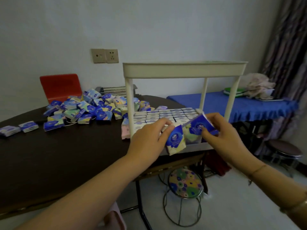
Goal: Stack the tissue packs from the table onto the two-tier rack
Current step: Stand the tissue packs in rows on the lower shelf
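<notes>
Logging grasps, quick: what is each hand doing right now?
Left hand: grips a tissue pack.
Right hand: grips another tissue pack.

Home room: curtain (285, 52), wall socket (105, 55), stool (185, 183), clothed table (232, 103).

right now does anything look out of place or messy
Yes: the loose packs lie in a jumbled heap on the table, unlike the neat rows on the rack's lower tier. One pink pack sits outside the rack's left leg.
</notes>
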